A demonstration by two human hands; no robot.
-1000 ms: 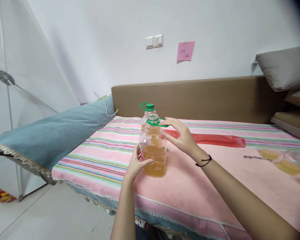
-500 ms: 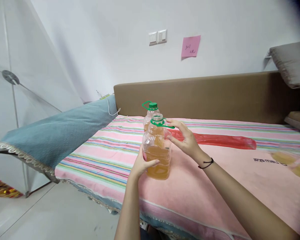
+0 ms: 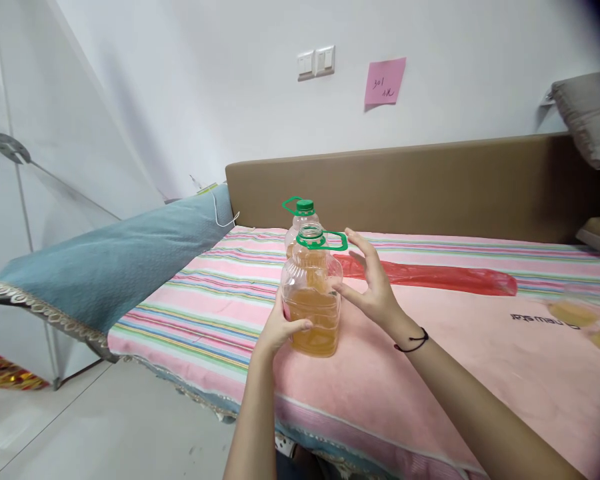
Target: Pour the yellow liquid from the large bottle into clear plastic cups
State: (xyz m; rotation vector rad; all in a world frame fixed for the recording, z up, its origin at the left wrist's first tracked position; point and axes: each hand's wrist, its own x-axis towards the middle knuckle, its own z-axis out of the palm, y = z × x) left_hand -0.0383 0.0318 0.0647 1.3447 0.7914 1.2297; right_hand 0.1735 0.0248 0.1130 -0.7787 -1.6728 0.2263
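A clear plastic bottle (image 3: 312, 320) stands upright, about half full of yellow-brown liquid. Its neck is uncapped, and the green ring handle (image 3: 336, 241) sticks out to the right. My left hand (image 3: 279, 327) grips the lower left side of this bottle, thumb across the front and the other fingers hidden behind. On the right, my right hand (image 3: 373, 287) is open, fingers spread around the handle's outer end. Its thumb tip is at the bottle's shoulder; whether it touches I cannot tell. Directly behind stands a second bottle (image 3: 293, 235) with a green cap (image 3: 305, 205) and handle.
A crumpled red plastic bag (image 3: 445, 277) lies behind the pink cloth (image 3: 455, 360) on the striped bed cover (image 3: 205, 313). Blurred clear containers of yellow liquid (image 3: 575, 313) appear at far right. A brown headboard (image 3: 405, 183) runs along the wall; a blue-covered armrest (image 3: 120, 247) is left.
My right hand's fingers have come off the green handle and spread wider. The handle has swung up a little, showing its loop. My left hand stays on the bottle.
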